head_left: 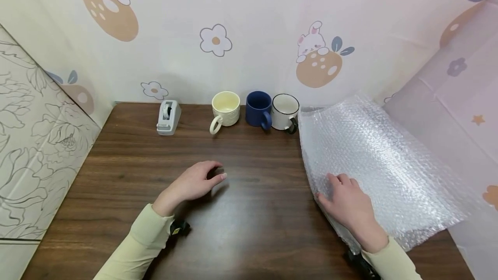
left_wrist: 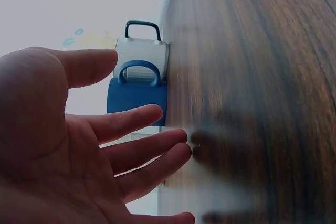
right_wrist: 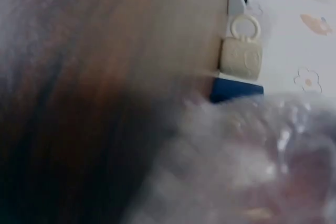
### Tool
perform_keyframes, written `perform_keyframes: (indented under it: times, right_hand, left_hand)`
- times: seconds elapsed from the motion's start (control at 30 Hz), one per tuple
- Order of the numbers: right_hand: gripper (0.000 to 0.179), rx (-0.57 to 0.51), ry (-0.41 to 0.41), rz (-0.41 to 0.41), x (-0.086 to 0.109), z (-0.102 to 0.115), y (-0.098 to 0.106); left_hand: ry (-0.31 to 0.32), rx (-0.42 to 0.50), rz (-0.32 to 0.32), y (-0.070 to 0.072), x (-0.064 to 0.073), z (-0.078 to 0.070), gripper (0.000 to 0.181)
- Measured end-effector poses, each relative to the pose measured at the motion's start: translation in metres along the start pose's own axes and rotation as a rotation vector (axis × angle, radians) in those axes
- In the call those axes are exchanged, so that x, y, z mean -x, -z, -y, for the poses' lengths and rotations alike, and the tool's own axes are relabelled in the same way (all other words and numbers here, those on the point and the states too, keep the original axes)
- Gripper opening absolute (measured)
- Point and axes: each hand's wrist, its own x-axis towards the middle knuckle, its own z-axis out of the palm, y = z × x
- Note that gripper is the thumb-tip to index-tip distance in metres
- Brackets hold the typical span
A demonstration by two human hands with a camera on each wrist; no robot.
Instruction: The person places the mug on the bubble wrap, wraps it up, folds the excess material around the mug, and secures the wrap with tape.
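My left hand (head_left: pixel 196 182) hovers over the middle of the table, fingers loosely bent and apart, holding nothing. My right hand (head_left: pixel 348 204) rests on the left part of a sheet of bubble wrap (head_left: pixel 389 172), its thumb right at the sheet's edge. In the right wrist view the bubble wrap (right_wrist: pixel 236 156) covers that hand. At the back of the table stand a cream mug (head_left: pixel 226 107), a dark blue mug (head_left: pixel 258 109) and a white mug (head_left: pixel 284 113) with a black rim and handle. The blue mug (left_wrist: pixel 131 98) shows beyond my left fingers.
A pale grey tape dispenser (head_left: pixel 168 118) sits at the back left of the dark wooden table (head_left: pixel 249 228). Patterned cloth (head_left: pixel 256 20) hangs behind the mugs and on the right. A panel with flower drawings (head_left: pixel 35 141) stands along the left side.
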Motion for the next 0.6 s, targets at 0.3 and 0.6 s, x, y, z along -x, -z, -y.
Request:
perform_keyframes:
  times: [0.3, 0.6]
  right_hand:
    - [0.032, 0.027, 0.062, -0.151, -0.002, 0.006, -0.001]
    - [0.005, -0.039, 0.068, -0.390, -0.023, -0.013, 0.018]
  left_hand:
    - [-0.006, -0.008, 0.009, 0.001, 0.000, -0.004, 0.047]
    - [-0.031, -0.034, 0.018, 0.001, 0.000, -0.003, 0.045]
